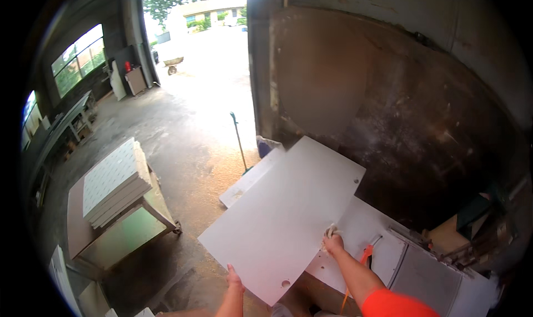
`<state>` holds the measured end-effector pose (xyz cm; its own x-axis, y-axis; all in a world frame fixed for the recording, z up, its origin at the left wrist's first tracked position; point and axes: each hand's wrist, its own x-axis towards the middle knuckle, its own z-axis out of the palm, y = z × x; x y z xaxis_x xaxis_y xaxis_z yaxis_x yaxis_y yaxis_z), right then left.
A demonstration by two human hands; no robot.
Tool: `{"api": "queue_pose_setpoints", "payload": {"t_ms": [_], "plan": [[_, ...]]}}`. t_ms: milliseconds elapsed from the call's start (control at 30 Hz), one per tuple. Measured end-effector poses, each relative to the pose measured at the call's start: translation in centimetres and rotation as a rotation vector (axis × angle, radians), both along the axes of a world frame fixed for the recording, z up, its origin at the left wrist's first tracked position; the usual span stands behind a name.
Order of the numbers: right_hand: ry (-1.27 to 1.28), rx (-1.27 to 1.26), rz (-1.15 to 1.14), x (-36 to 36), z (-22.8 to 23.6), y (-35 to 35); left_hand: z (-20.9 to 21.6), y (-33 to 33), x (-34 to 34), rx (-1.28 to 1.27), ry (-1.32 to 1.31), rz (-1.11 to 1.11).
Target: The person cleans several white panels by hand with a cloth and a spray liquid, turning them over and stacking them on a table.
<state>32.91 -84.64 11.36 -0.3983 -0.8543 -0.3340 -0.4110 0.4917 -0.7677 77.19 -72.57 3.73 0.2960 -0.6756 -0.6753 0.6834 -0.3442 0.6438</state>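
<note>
A large white panel [283, 206] with a round hole near its near corner and another at its far right corner lies tilted across the work surface before me. My left hand [235, 279] grips its near left edge, thumb on top and the other fingers hidden beneath. At the panel's right edge, my right hand [333, 243] is closed on a crumpled pale rag [332, 231]. An orange air blow gun [367, 254] with an orange hose rests on the white work surface [383, 234], just right of my right forearm.
Left of me, a stack of white boards [116, 178] sits on a wheeled cart [125, 236]. Sawdust covers the floor [214, 178] beyond the panel, around a thin green-handled tool [239, 142]. A dark wall [388, 95] rises at the right. Outside the doorway stands a wheelbarrow [173, 63].
</note>
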Motion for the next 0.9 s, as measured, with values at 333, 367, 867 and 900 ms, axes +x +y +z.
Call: {"api": "queue_pose_setpoints", "payload": {"t_ms": [333, 367, 867, 900], "plan": [[-0.842, 0.598, 0.831, 7.4, 3.7, 23.9, 6.5, 23.7, -14.8, 0.021, -0.309, -0.004], [-0.601, 0.710, 1.092, 7.9, 6.9, 25.7, 8.4, 27.2, -16.7, -0.041, -0.299, 0.019], [-0.813, 1.194, 1.750, 11.5, 13.3, 47.0, 19.8, 56.5, -35.6, 0.163, -0.854, 0.741], [-0.776, 1.125, 1.801, 10.8, 14.2, 50.8, 20.8, 59.0, -36.6, 0.227, -0.773, 0.848]]}}
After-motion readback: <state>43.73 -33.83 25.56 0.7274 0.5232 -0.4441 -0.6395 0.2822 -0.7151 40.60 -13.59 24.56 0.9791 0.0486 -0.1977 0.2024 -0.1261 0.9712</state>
